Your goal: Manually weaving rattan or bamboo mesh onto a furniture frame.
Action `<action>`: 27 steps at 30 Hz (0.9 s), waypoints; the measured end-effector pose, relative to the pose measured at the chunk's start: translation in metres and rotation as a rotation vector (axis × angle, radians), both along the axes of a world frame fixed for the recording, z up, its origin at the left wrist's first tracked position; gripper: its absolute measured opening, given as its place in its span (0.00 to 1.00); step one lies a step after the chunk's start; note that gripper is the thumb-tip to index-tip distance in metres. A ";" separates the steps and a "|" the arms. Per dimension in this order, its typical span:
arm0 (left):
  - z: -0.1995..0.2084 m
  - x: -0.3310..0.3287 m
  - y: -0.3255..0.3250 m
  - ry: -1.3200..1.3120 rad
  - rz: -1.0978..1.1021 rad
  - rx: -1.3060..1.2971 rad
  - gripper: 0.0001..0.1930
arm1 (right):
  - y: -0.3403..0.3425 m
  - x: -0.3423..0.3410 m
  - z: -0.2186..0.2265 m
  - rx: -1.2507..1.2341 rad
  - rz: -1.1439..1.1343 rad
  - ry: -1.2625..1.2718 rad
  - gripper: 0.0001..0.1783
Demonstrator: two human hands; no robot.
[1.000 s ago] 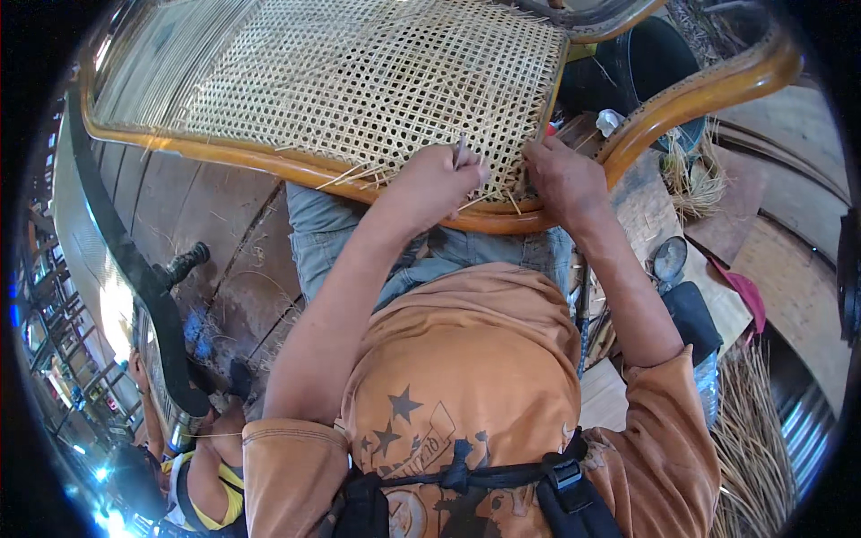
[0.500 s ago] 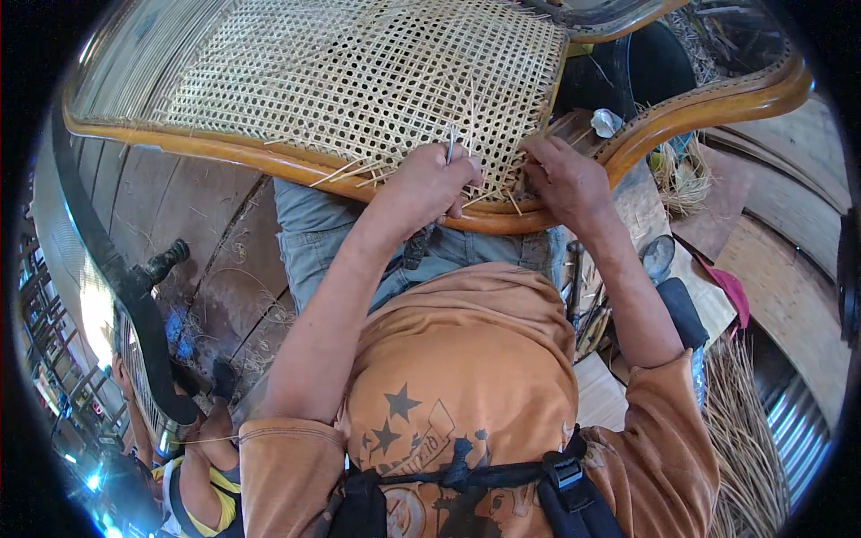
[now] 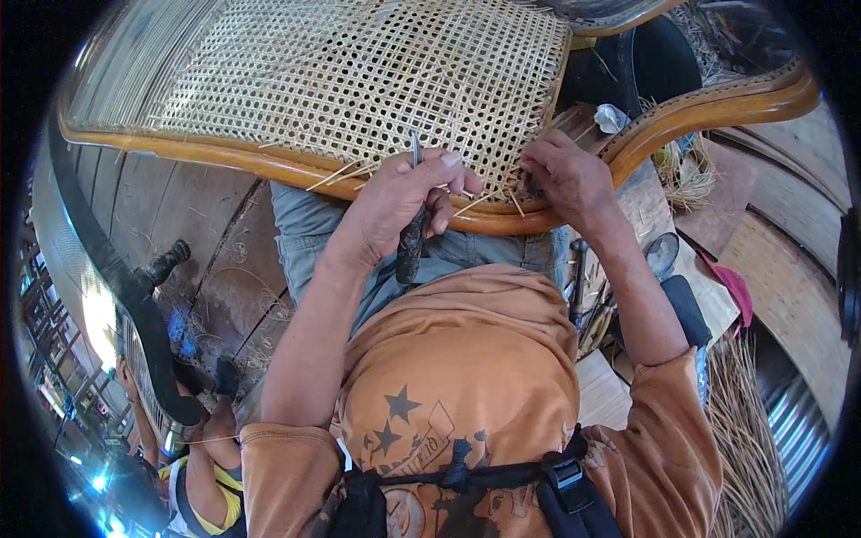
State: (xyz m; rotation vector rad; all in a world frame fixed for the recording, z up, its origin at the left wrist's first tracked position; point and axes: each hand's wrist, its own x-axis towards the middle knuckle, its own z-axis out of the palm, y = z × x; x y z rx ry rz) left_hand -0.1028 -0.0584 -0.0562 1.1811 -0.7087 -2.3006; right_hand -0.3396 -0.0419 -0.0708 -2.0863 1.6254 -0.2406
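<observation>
A curved wooden chair frame with a woven cane panel rests across my lap. My left hand is closed around an awl; its dark handle hangs below the palm and its thin metal shaft points up over the weave. The thumb and forefinger of that hand sit above the frame's near edge. My right hand is closed in a pinch at the panel's near right corner; what its fingertips hold is hidden. Loose cane ends stick out over the near rail between and left of my hands.
A dark bucket stands behind the frame's right arm. Below that arm lie a coil of cane strips, a pink cloth and a bundle of long strands. At lower left, another person sits beside a dark curved frame.
My left hand has moved left and slightly down, turning so that the awl's handle shows. The right hand has shifted a little right and stays pinched at the corner.
</observation>
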 end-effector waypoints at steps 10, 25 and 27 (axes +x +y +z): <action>0.005 0.001 0.005 -0.302 -0.223 -0.185 0.13 | -0.008 -0.016 -0.010 -0.132 0.025 -0.043 0.07; -0.007 -0.001 0.013 -0.500 -0.272 -0.278 0.11 | -0.004 -0.022 -0.008 -0.222 0.051 0.334 0.10; -0.008 -0.001 0.013 -0.501 -0.301 -0.320 0.11 | -0.006 -0.019 -0.006 -0.210 0.075 0.403 0.10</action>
